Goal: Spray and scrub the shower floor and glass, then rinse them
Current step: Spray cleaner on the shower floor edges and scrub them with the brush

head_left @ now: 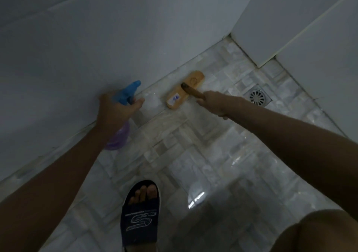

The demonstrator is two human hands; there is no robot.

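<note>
Nearest to us, our bare knee (321, 232) fills the lower right corner, and both forearms reach up the frame from the bottom edges.

Our left hand (113, 110), left of centre, is wrapped around the neck of a spray bottle (118, 137). The fingers curl about it just under the blue trigger head (130, 92), and the translucent purple body hangs below the palm. The nozzle points up and right, toward the seam where wall meets floor.

Our right hand (212, 102), right of centre, is closed around the brown handle (194, 92) of a scrub brush (185, 89). Its tan wooden head lies flat on the shower floor (193, 151), close against the base of the wall (87, 38), just right of the nozzle. A small white label sits on the lower end of the head.

Further right, the round metal floor drain (257, 97) is set in the floor near the corner, apart from the brush. The floor is pale mosaic tile, with a bright glint of light at lower centre. Our foot in a dark blue slide sandal (139, 220) stands on it at bottom centre.
</note>
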